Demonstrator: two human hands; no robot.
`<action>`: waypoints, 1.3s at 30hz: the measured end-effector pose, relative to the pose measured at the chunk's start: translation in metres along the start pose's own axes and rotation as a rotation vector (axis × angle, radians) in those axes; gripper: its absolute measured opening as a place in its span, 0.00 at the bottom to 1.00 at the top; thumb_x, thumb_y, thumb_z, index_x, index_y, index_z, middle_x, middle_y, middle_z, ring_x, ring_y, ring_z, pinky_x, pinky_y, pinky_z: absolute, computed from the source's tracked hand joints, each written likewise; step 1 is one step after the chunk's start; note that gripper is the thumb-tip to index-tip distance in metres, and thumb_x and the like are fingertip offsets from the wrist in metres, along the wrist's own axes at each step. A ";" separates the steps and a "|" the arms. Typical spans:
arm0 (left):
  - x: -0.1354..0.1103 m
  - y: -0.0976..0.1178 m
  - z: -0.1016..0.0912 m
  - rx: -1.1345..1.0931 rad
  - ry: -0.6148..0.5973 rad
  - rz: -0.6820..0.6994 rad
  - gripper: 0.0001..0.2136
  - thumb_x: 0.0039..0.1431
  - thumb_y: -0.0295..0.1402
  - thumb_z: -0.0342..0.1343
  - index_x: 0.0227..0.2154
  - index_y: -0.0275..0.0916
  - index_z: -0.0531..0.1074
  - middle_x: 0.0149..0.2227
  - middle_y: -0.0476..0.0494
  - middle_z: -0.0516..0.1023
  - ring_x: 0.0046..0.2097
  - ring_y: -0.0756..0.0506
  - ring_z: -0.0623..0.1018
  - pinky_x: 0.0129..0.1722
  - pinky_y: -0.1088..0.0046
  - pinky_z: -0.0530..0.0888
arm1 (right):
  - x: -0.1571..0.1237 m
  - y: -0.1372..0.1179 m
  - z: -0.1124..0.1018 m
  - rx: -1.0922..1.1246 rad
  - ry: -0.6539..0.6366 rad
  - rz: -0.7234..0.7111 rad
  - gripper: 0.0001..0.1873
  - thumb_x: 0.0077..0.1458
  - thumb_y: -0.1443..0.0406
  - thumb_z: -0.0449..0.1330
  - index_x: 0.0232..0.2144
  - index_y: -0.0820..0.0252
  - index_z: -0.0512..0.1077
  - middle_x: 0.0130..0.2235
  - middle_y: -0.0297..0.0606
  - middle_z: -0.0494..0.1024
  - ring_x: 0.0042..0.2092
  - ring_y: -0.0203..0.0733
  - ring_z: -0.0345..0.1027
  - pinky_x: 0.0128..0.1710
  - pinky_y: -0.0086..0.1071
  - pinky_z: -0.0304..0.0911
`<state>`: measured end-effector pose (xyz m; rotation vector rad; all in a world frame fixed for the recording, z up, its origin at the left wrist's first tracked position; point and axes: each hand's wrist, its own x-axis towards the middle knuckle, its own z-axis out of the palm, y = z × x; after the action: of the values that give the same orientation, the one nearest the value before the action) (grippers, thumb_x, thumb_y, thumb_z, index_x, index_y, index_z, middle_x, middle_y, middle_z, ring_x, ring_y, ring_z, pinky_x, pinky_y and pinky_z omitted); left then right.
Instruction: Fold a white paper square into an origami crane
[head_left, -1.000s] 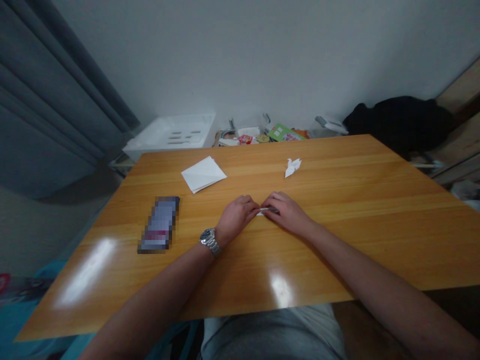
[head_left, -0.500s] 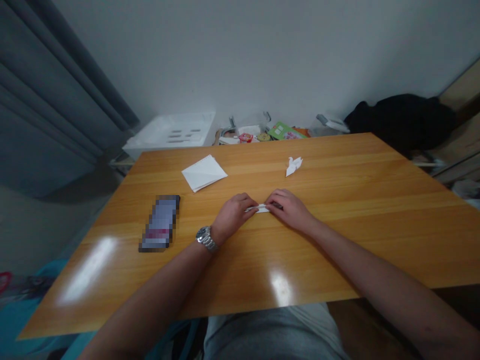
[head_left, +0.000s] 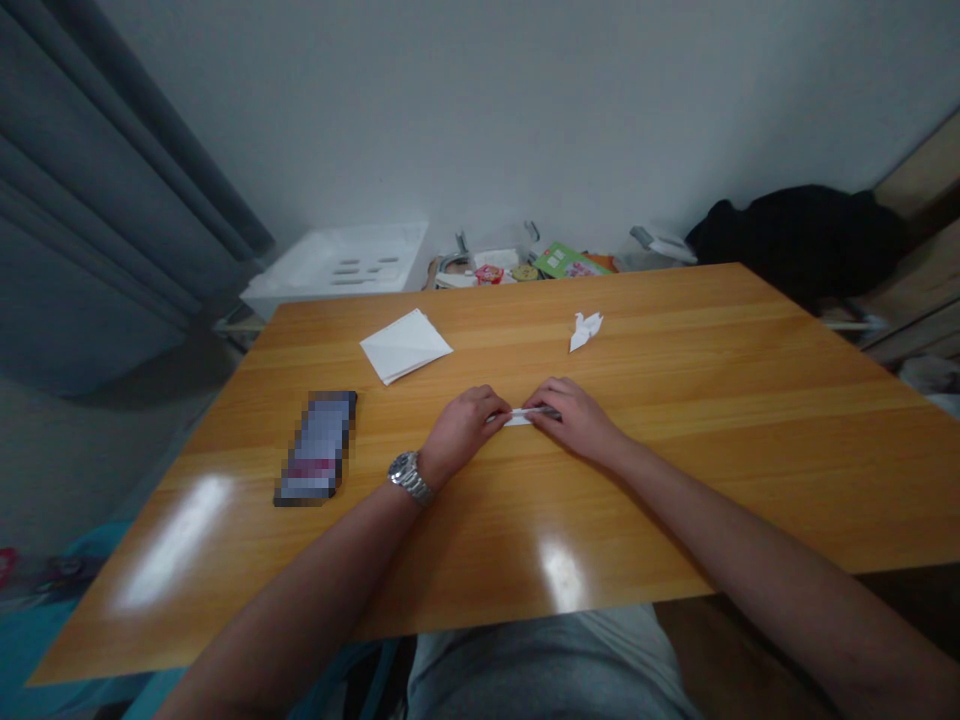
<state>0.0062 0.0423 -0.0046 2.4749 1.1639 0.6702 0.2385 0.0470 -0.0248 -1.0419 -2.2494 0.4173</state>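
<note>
A: At far left, what to note?
B: A grey curtain (head_left: 112, 170), hanging; next, beyond the rear edge of the wooden table (head_left: 487, 550), a white slotted tray (head_left: 330, 262). On the tabletop, a phone (head_left: 316, 448) with pixelated screen; farther back, a stack of white paper (head_left: 406, 346), apart from both hands.

A: Toward the middle?
B: A metal-banded watch (head_left: 410, 477), worn just behind the left hand (head_left: 465, 430). Left hand pinching one end of a narrow white paper strip (head_left: 517, 417); right hand (head_left: 576, 420) pinching the other. Strip located between the hands, near the middle of the table, with both ends blocked from view by the grip.

A: And rightward?
B: Behind the table, a green booklet (head_left: 566, 262); on it, beyond the right hand, a folded paper bird (head_left: 586, 331); at far right, a black heap (head_left: 799, 240).

A: Counted?
B: Two hands, both grasping the same strip; one strip, one bird, one phone, one watch, one tray, one booklet; one stack, with sheets too indistinct to count.
</note>
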 end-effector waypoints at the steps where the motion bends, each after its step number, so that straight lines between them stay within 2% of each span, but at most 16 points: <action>1: 0.000 -0.001 0.000 -0.004 0.001 0.004 0.06 0.67 0.31 0.57 0.38 0.37 0.78 0.38 0.44 0.77 0.41 0.46 0.76 0.43 0.71 0.71 | 0.000 0.000 0.000 0.001 -0.002 0.000 0.04 0.63 0.64 0.61 0.36 0.58 0.75 0.39 0.40 0.76 0.42 0.46 0.68 0.43 0.38 0.62; 10: -0.004 -0.010 -0.010 -0.053 -0.012 -0.071 0.05 0.65 0.32 0.59 0.35 0.38 0.78 0.36 0.45 0.76 0.39 0.46 0.76 0.40 0.72 0.71 | 0.000 0.003 0.000 0.021 -0.003 0.037 0.04 0.63 0.65 0.61 0.35 0.59 0.74 0.38 0.41 0.76 0.42 0.46 0.68 0.43 0.38 0.62; 18: -0.002 -0.009 -0.014 -0.014 -0.008 -0.070 0.06 0.66 0.32 0.57 0.37 0.37 0.79 0.37 0.43 0.77 0.40 0.46 0.77 0.41 0.72 0.72 | 0.001 0.004 -0.001 0.017 0.004 0.059 0.06 0.64 0.64 0.60 0.35 0.59 0.74 0.38 0.41 0.76 0.42 0.46 0.68 0.42 0.38 0.62; 26: 0.000 -0.007 -0.017 0.098 -0.018 -0.063 0.09 0.66 0.34 0.57 0.33 0.38 0.79 0.35 0.43 0.78 0.39 0.45 0.76 0.40 0.70 0.71 | 0.002 0.007 0.000 0.040 0.014 0.057 0.06 0.63 0.63 0.60 0.36 0.58 0.75 0.38 0.41 0.76 0.42 0.46 0.68 0.43 0.38 0.63; 29: 0.000 -0.007 -0.018 0.080 0.004 -0.075 0.09 0.66 0.34 0.57 0.34 0.37 0.79 0.36 0.43 0.79 0.39 0.46 0.77 0.40 0.71 0.71 | 0.002 0.007 -0.002 0.054 0.035 0.079 0.06 0.63 0.63 0.60 0.35 0.59 0.75 0.38 0.41 0.76 0.41 0.46 0.68 0.42 0.38 0.63; 33: 0.000 -0.007 -0.020 0.055 -0.038 -0.044 0.08 0.67 0.34 0.57 0.36 0.38 0.79 0.37 0.44 0.79 0.38 0.46 0.76 0.40 0.72 0.71 | 0.001 0.008 -0.003 0.055 0.031 0.091 0.05 0.62 0.64 0.61 0.35 0.58 0.75 0.38 0.41 0.77 0.42 0.46 0.69 0.43 0.38 0.62; 39: -0.001 -0.004 -0.018 0.067 -0.049 -0.052 0.07 0.65 0.30 0.56 0.33 0.37 0.77 0.35 0.45 0.77 0.37 0.47 0.76 0.37 0.73 0.70 | 0.001 0.007 -0.003 0.034 0.016 0.086 0.06 0.63 0.63 0.61 0.36 0.59 0.75 0.38 0.41 0.77 0.43 0.46 0.68 0.43 0.38 0.62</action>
<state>-0.0067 0.0456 0.0084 2.4920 1.2471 0.5621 0.2442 0.0521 -0.0257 -1.1231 -2.1818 0.4798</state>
